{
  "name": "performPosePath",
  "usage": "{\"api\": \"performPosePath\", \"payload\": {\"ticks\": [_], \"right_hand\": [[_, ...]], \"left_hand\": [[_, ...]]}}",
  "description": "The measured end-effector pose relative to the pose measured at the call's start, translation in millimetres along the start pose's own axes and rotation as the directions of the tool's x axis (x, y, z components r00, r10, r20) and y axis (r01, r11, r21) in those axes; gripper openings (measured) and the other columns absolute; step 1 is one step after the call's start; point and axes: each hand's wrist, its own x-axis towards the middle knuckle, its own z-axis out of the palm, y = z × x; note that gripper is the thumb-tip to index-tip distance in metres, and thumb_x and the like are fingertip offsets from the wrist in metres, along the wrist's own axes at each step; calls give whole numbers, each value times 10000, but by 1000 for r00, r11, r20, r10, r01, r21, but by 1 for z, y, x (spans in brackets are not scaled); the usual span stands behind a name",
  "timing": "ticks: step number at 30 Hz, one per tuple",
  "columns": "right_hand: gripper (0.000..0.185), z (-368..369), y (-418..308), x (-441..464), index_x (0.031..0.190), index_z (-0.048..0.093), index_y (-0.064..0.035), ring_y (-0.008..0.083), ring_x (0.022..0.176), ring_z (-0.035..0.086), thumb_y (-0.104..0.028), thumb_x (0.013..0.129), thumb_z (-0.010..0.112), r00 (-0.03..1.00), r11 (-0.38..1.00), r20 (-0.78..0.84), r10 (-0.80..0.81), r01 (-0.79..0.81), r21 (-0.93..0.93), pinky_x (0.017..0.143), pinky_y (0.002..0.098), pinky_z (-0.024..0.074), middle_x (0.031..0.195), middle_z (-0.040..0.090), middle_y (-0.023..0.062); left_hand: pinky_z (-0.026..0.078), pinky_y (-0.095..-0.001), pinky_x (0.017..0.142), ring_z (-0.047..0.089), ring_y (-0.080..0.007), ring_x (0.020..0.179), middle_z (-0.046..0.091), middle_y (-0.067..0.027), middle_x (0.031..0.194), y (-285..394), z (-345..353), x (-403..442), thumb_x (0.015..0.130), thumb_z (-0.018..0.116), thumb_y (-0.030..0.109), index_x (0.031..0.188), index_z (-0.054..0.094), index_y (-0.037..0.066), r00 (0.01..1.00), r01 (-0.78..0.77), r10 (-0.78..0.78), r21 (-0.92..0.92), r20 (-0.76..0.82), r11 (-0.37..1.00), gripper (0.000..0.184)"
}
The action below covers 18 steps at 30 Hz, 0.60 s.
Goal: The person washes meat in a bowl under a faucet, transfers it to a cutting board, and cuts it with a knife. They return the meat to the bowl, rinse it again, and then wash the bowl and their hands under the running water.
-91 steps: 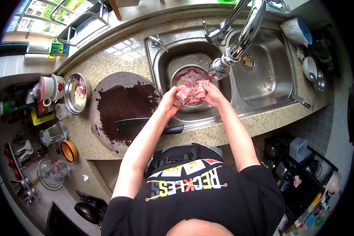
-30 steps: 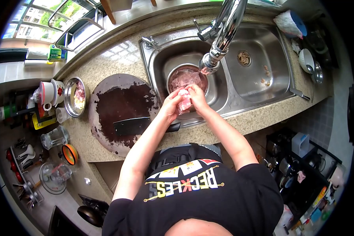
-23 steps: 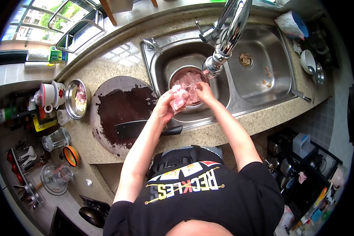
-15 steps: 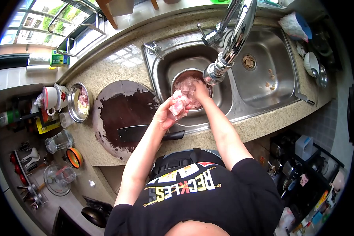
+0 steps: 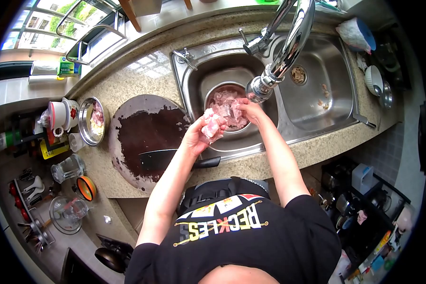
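Raw pink meat [image 5: 211, 124] rests in my left hand [image 5: 195, 137], whose fingers curl round it at the near left of a metal bowl. The round bowl [image 5: 244, 129] stands in the left sink basin and holds more meat pieces [image 5: 228, 105] in liquid. At the bowl's right side, my right hand [image 5: 251, 111] has its fingertips closed on the meat there; the exact piece is hard to separate from the rest. The faucet head [image 5: 259, 89] hangs just above and right of the bowl.
Left of the sink lies a dark round board [image 5: 146, 128] with a black-handled cleaver [image 5: 168, 159] on it. A steel bowl of food [image 5: 91, 124] stands farther left. Scraps [image 5: 298, 74] lie in the right basin's drain. A white bowl [image 5: 373, 79] is at the far right.
My right hand dipped into the bowl and has come back to its right edge. My left hand now holds a clump of meat apart from my right hand, a little left of before.
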Motion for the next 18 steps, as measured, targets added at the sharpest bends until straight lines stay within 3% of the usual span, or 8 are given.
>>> {"api": "performPosePath", "payload": {"ticks": [7,9,11,12,13,15,16,18], "right_hand": [[365,13,-17,-28,1191,454,10,252,1028,553,-36,841,548,928,807,371,17,-231,543,936,446,438,1051,593,126],[341,14,-7,-20,1173,457,15,275,962,582,-80,856,541,948,812,318,-3,-183,554,918,476,456,1037,595,128],[318,10,12,2,1158,464,5,307,855,611,-125,874,522,991,986,66,-118,109,127,791,485,506,1011,604,120],[285,5,13,9,1090,497,7,299,774,623,-184,880,517,994,984,97,-54,69,-162,685,457,504,927,622,133],[285,3,18,16,1090,497,7,299,774,623,-184,880,517,994,985,100,-53,68,-160,685,457,504,927,622,133],[270,4,26,25,1022,515,18,282,760,625,-196,859,538,919,625,-193,-345,72,-777,653,417,480,863,627,163],[276,6,33,28,987,518,21,294,763,620,-224,859,513,826,403,-197,-529,40,-914,687,402,474,844,626,192],[275,36,27,12,1046,561,-41,345,900,588,-208,836,504,829,72,-173,-532,-160,-985,726,443,474,962,611,162]], "left_hand": [[516,-414,802,610,-318,920,582,-234,1056,-7,-1,-1,838,559,279,1181,447,-47,1000,-4,4,13,-26,1000,486],[515,-416,804,610,-319,922,583,-235,1058,-8,-3,-1,840,557,277,1179,452,-46,1000,-2,2,11,-28,1000,479],[515,-418,805,610,-320,921,583,-234,1059,-9,-3,-3,841,557,276,1177,452,-45,999,1,0,14,-37,1000,476],[515,-420,805,611,-322,920,583,-233,1060,-8,-2,-4,842,556,274,1175,453,-45,999,4,-3,14,-44,1000,473],[515,-420,805,611,-322,920,583,-233,1060,-9,-2,-5,842,556,274,1175,453,-45,999,2,-2,15,-47,1000,473],[514,-419,810,613,-313,918,585,-227,1061,-9,0,-6,840,560,278,1171,456,-42,997,8,-7,15,-75,1000,472],[514,-419,810,613,-313,918,585,-227,1061,-9,0,-6,840,560,278,1171,456,-42,997,5,-4,17,-75,1000,472],[470,-428,865,575,-323,945,534,-249,1123,-9,1,-5,800,552,207,1203,413,-22,998,19,-18,4,-61,1000,484]]}}
